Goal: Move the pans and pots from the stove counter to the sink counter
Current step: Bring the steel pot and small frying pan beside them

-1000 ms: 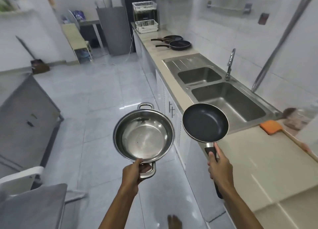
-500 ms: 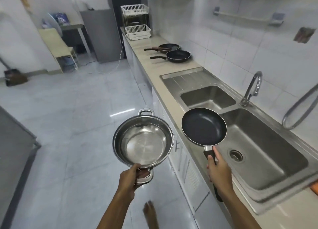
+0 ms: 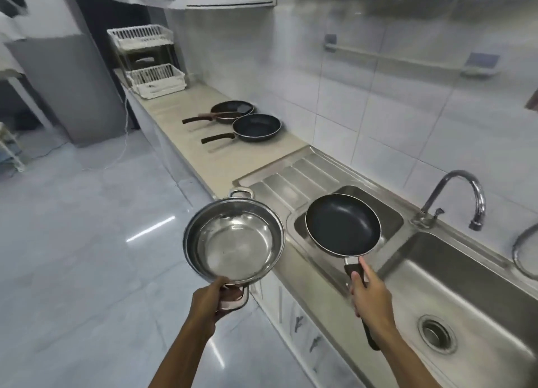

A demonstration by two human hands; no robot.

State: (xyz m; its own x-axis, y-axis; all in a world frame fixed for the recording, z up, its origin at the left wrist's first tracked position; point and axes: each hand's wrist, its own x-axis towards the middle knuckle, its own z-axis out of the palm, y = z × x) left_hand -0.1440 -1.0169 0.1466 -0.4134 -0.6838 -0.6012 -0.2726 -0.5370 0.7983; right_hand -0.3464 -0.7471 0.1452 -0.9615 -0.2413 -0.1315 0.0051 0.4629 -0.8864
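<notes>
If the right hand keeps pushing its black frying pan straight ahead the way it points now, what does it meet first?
The right hand carries the black non-stick frying pan above the small steel sink basin. Straight ahead the way looks free over the ribbed steel drainboard, then probably the nearer dark frying pan on the beige counter; depth is unclear.

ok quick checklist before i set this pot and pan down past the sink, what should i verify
1. Left hand has a closed grip on the steel pot by its near handle: ok.
2. Right hand has a closed grip on the black pan by its handle: ok.
3. Pot and pan both empty, nothing to spill: ok.
4. Pot and pan apart, not knocking together: ok.
5. Bare counter beyond the two frying pans already set there: ok, free space shows toward the white rack.
6. Pan clear of the faucet: ok.
</notes>
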